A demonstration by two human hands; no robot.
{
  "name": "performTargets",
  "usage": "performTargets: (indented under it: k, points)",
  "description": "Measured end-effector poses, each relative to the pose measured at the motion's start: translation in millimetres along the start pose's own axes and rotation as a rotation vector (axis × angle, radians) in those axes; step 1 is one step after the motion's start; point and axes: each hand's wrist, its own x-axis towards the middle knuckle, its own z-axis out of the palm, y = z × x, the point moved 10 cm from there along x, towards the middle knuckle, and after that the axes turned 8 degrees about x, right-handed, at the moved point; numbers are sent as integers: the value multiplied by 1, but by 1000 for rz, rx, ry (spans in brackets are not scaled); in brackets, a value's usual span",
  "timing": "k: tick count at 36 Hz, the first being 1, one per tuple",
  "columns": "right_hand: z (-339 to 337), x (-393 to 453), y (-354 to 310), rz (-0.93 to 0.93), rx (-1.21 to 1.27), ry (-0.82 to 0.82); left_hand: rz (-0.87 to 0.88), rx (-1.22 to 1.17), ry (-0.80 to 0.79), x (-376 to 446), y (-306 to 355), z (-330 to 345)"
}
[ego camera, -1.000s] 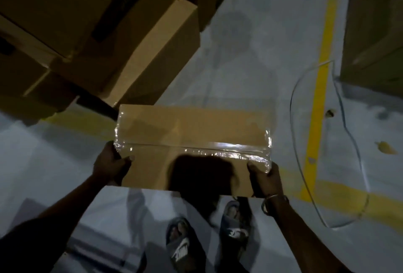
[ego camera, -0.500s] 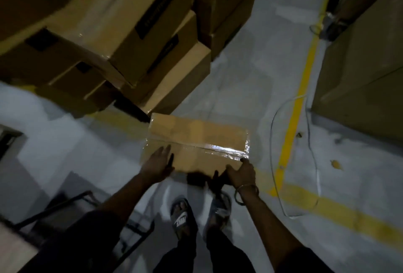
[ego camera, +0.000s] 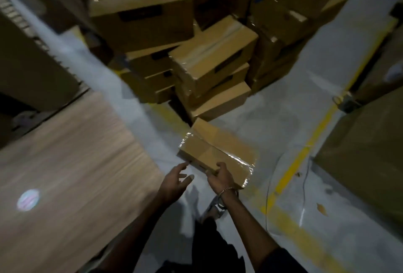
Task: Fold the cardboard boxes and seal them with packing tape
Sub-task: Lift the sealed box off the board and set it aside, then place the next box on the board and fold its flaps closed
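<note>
Since half a second ago the left hand [ego camera: 176, 182] has been lifted off the box [ego camera: 218, 155] and is now held just beside its near left corner, fingers spread and relaxed, nothing held. Its near edge is gripped by the right hand [ego camera: 220, 176], fingers curled over the top. Shiny tape [ego camera: 242, 160] is seen along the seam and wrapped over both ends. The box is held tilted, low over the floor [ego camera: 283, 120], just before the stack [ego camera: 207, 59]. A desk [ego camera: 65, 163] is seen at the left.

Taped cardboard box [ego camera: 214, 152] closed, tilted, low above floor before stacked sealed boxes [ego camera: 209, 59].
</note>
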Motion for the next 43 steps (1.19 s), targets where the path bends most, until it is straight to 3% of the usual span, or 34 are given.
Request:
performTargets:
  k: [6,11,20,33,43]
  points:
    - [94,-83,-25,-139,-120,-160,-62,-167,139,-92,-143,-47]
    - [175,-158,-24,-237,-215,-235,-202,-145,348,-221,-216,-84]
    - [334,-284,-5,-378,-403,-458,-444,-365,630,-425,-345,-94]
    - [543,-384,2,-517,-679,-697,-527,-679,935,-550,-450,-129]
    - [716,-445,7,-522,-815,-898,-812,-795,1037,-635,-563,-174]
